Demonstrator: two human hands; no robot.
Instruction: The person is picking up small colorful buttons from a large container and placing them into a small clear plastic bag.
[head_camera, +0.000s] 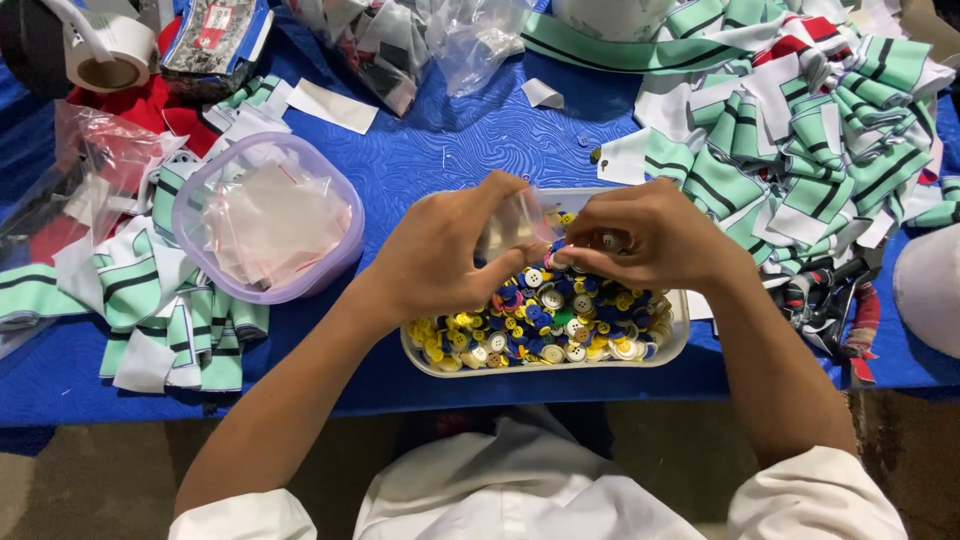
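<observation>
While the left hand (450, 245) pinches a small, limp, slippery clear bag (512, 222) by its mouth above a white tray (668, 340), right-hand fingers (590, 252) close on a tiny hard button (608, 240).

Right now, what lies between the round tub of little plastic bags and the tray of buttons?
In the head view, the left hand and wrist cross between tub and tray, over blue cloth.

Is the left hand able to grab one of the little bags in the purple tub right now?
Probably not yet: the left hand is pinching a small clear bag over the button tray. The purple tub sits open just beside it, nothing between.
</observation>
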